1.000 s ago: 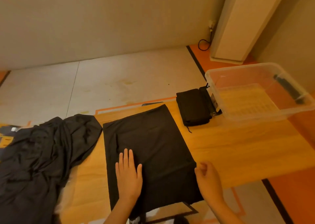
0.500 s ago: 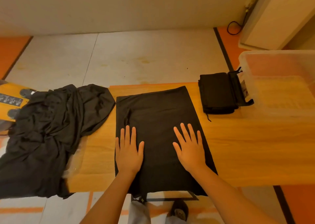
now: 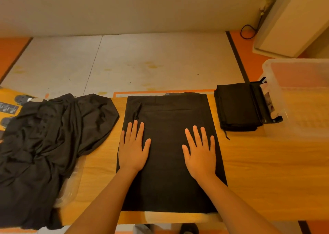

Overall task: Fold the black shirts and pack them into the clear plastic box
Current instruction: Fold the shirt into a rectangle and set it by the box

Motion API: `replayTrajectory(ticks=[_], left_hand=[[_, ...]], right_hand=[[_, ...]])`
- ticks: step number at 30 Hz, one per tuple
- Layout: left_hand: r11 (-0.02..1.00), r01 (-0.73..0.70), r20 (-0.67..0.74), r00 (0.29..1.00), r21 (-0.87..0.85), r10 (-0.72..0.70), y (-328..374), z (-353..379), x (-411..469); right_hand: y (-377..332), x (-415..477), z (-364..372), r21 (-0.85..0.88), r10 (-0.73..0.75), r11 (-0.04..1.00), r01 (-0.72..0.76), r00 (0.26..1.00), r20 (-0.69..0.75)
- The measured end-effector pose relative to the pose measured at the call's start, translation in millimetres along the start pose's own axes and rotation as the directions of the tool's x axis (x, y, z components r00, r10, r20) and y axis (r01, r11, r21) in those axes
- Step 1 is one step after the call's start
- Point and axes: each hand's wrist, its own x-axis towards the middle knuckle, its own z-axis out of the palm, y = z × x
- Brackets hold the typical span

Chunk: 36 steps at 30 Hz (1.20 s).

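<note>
1. Head view, hands: the left hand [image 3: 132,150] and the right hand [image 3: 200,153] both lay flat, palms down and fingers straight and slightly spread, on the partly folded black cotton shirt [image 3: 167,189]. Neither gripped anything. They seemed to be pressing the cloth smooth so the next fold would come out square.
2. Head view, the task's things: that shirt formed a long rectangle across the middle of the light wooden table [image 3: 267,171], its far edge at the table's back edge and its near edge just short of the front.
3. A small, neatly folded black shirt stack [image 3: 235,107] sat to the right, touching or just beside the black clip handle [image 3: 261,107] of the clear plastic storage box [image 3: 277,134]. It was probably parked there for a short transfer. The box looked empty.
4. A rumpled heap of unfolded black shirts [image 3: 44,136] hung over the table's left end, likely the supply waiting to be folded.
5. Edges and room: bare wood separated the flat shirt from the heap and from the stack. The widest free stretch lay to the right front, below the box, which left space for folding and sliding toward it.
</note>
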Motion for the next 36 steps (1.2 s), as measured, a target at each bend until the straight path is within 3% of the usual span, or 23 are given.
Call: replayTrajectory(ticks=[5,8,12,18,24,36], left_hand=[[0.917,0.023,-0.089,0.994,-0.397,-0.064,1,-25,-30],[0.871,0.110,-0.148,0.968,-0.479,-0.203,-9,-32,-76],[0.798,0.330,-0.077,0.903,-0.505,-0.422,-29,-22,-126],[0.948,0.043,-0.014,0.999,-0.314,-0.050,-20,-2,-163],[0.959,0.093,0.004,0.995,-0.268,-0.096,-16,7,-172],[0.998,-0.040,0.075,0.996,-0.039,0.043,-28,1,-207]], right_hand=[[-1,-20,-14,0.067,-0.056,0.996,0.061,0.996,-0.068],[1,-52,-13,0.070,-0.140,0.987,0.146,0.986,-0.085],[10,-81,-4,0.070,-0.137,0.988,0.137,0.991,-0.012],[26,-94,3,0.062,-0.131,0.990,0.129,0.991,0.032],[31,-117,1,0.088,-0.189,0.979,0.184,0.981,0.047],[57,-157,-3,0.106,-0.315,0.949,0.298,0.914,0.256]])
